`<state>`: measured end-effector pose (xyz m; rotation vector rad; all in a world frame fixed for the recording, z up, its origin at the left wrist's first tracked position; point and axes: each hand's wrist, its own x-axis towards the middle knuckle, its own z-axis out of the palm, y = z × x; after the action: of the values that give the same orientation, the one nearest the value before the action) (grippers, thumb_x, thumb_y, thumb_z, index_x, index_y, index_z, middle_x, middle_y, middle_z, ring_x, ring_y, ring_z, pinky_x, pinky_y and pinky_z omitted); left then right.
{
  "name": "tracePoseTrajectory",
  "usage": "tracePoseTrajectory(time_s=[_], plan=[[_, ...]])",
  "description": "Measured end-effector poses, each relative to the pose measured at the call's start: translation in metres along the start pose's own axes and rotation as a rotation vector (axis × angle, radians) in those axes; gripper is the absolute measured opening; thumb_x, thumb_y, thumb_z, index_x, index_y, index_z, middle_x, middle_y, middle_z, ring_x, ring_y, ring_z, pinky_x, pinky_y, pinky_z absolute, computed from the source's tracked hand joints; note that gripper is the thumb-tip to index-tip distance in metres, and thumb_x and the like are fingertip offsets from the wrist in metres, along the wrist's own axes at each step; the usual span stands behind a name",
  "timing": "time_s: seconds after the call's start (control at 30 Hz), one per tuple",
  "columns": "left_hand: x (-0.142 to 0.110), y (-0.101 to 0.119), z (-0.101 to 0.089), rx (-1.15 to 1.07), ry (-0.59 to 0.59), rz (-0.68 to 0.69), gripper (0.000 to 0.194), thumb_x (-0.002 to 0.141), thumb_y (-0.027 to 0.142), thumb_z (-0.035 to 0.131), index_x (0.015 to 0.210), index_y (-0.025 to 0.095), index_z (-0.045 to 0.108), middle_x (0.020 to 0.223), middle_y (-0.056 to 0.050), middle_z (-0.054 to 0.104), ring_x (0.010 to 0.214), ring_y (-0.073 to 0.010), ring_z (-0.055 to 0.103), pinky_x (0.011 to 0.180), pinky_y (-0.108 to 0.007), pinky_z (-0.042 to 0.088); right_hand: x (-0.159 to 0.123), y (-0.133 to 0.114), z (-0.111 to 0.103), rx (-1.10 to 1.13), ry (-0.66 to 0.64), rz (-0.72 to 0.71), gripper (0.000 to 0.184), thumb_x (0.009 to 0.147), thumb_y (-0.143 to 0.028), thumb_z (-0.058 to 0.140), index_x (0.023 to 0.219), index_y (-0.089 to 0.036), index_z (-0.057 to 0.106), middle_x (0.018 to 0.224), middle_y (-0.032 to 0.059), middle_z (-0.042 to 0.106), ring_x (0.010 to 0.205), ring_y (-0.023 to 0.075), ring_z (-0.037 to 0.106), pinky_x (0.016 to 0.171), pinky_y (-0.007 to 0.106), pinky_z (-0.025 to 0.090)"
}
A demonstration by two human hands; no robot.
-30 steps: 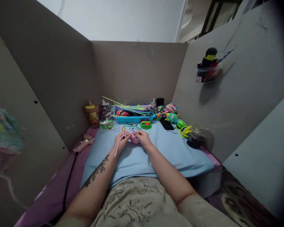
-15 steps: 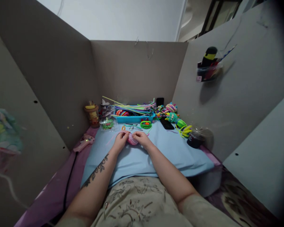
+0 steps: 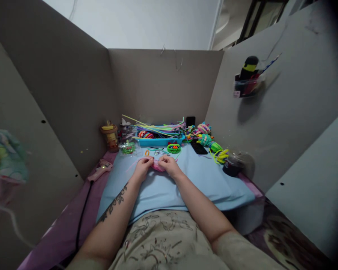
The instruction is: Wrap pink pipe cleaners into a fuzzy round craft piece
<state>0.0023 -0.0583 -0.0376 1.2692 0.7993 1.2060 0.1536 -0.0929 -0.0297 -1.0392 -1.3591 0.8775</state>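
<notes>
A rounded pink piece of fuzzy pipe cleaners (image 3: 158, 167) is between my two hands, just above the pale blue cloth. My left hand (image 3: 142, 167) is closed, pinching its left side and a pink stem. That pipe cleaner's loose end (image 3: 133, 164) sticks out to the left past the hand. My right hand (image 3: 169, 165) pinches the right upper side with thumb and forefinger. The fingers cover part of the piece. Small scissors (image 3: 157, 152) and an orange loop (image 3: 147, 153) lie just beyond.
A blue tray (image 3: 160, 142) heaped with pipe cleaners stands at the back, a green fuzzy oval (image 3: 174, 149) before it. To the right are a phone (image 3: 199, 147) and a black tub (image 3: 232, 167); to the left, a pink glue gun (image 3: 100, 170) with a cord and a cup (image 3: 110, 138).
The pink stem's loose end has swung from hanging over my left wrist to pointing out left. The pink piece has turned slightly, and both hands stay close together on it.
</notes>
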Motion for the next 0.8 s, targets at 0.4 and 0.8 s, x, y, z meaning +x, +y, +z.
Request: tracePoseTrajectory(time_s=[0.4,0.8], plan=[[-0.01,0.014,0.001,-0.195,-0.159,-0.201,0.041,0.065,0.037,0.078,0.097,0.016,0.063,0.077,-0.003,0.063,0.066,-0.0138,0.061,0.061,-0.026,0.049,0.0,-0.005,-0.001,-0.076,-0.022,-0.059,0.029,0.072,-0.045,0.067,0.063,-0.017,0.065,0.065,0.0013,0.061,0.067,0.0165,0.054,0.069,0.03,0.042],[-0.006,0.021,-0.007,-0.439,-0.159,-0.154,0.027,0.075,0.029,0.07,0.096,0.015,0.061,0.089,-0.006,0.068,0.077,-0.0174,0.064,0.071,-0.03,0.054,0.007,0.012,-0.003,0.255,0.003,-0.033,0.032,0.07,-0.044,0.071,0.091,-0.02,0.07,0.107,0.0066,0.066,0.097,0.0222,0.058,0.086,0.035,0.044]])
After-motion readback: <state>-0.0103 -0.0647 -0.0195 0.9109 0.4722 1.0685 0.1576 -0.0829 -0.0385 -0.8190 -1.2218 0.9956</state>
